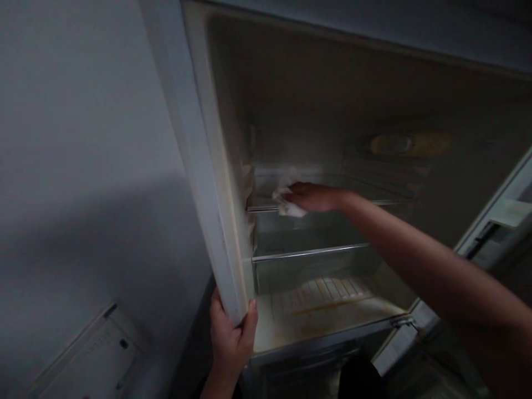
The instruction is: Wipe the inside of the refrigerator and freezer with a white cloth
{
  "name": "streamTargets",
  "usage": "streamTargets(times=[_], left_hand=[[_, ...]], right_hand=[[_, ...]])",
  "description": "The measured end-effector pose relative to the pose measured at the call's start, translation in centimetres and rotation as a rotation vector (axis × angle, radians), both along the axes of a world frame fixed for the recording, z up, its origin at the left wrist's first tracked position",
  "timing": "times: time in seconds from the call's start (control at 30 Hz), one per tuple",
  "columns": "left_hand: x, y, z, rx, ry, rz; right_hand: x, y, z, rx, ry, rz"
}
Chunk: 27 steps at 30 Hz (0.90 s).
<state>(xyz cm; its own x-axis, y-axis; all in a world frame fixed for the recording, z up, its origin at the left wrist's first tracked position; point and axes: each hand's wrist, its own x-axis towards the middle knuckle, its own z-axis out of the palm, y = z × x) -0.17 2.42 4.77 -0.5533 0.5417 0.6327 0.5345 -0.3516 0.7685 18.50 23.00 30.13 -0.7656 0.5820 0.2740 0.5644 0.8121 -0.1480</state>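
Fridge: The big white fridge (218, 233) is open and dark inside. It looks heavy and stiff, so it should not budge much. Its left front edge seems a good place to hold on.
Fridge floor: The bottom (299, 330) has brown and orange stains. It looks hard, and maybe sticky where it is stained.
Lower shelf: It looks like clear glass, with a shiny front edge (307, 254). It is probably stiff and smooth, and could crack if knocked. The front edge looks like the best place to grab it.
Upper shelf: Another see-through shelf, also with a shiny front edge (261, 209). It may be slippery if wet.
Left hand: The left hand (233, 330) holds the low part of the fridge's left front edge. The thumb is on the inner side, and the other fingers wrap around the outside.
Right hand: The right hand (313, 197) reaches in over the upper shelf. Its fingers are close together on the bunched wipe; I cannot tell where the thumb is.
Wipe: The white wipe (294, 210) is at the upper shelf's front edge. Cloth or paper, I cannot tell. It looks light, soft and floppy, so the bunched middle is best to hold.
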Motion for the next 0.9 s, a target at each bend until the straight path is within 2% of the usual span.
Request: streamTargets(times=[0.03, 0.1, 0.2, 0.27, 0.33, 0.57, 0.7, 0.8, 0.9], left_hand=[[0.0, 0.0, 0.1, 0.0, -0.005, -0.004], [-0.1, 0.1, 0.3, 0.003, -0.012, -0.007], [-0.3, 0.3, 0.4, 0.006, -0.009, -0.001], [-0.4, 0.3, 0.6, 0.006, -0.001, -0.008], [-0.4, 0.2, 0.7, 0.007, 0.016, -0.014], [-0.6, 0.2, 0.6, 0.013, 0.018, -0.025], [-0.7, 0.4, 0.2, 0.013, 0.013, -0.047], [-0.6, 0.5, 0.2, 0.019, -0.002, -0.048], [-0.6, 0.4, 0.5, 0.026, 0.01, -0.044]], right_hand=[[-2.1, -2.0, -0.3, 0.034, -0.019, 0.023], [-5.3, -5.5, -1.2, 0.203, 0.008, 0.049], [-6.2, -8.1, -3.0, 0.457, 0.061, -0.027], [-4.5, -7.8, -3.9, 0.553, 0.056, -0.037], [-1.7, -6.7, -4.5, 0.586, 0.052, -0.075], [11.9, -1.8, -5.7, 0.488, 0.151, -0.298], [18.3, -0.1, -7.4, 0.519, 0.325, -0.478], [19.4, -0.5, -10.0, 0.572, 0.531, -0.547], [17.4, -1.8, -13.2, 0.529, 1.0, -0.68]])
